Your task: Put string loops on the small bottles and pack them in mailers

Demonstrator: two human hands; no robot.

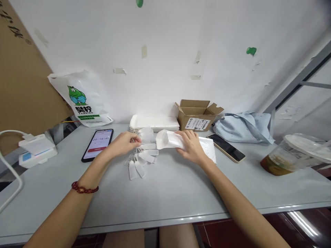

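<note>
My left hand (125,143) is closed in a pinch over the group of tags, its fingertips at the string of one of them. Several whitish, translucent tags (147,157) with looped strings lie spread on the table below and beside those fingers. My right hand (191,146) is wrapped over a white padded mailer (172,139), whose open end faces left toward the tags. Under that hand and to its right, another white bubble-textured mailer (209,148) shows in part. A stack of white mailers (155,122) lies behind the tags against the wall.
A phone (98,144) with a running timer lies left; a dark-screened phone (227,148) lies right. At the back stand an open cardboard box (196,117) and a printed white bag (82,100). A blue cloth (243,127) and a drink cup (292,155) are on the right.
</note>
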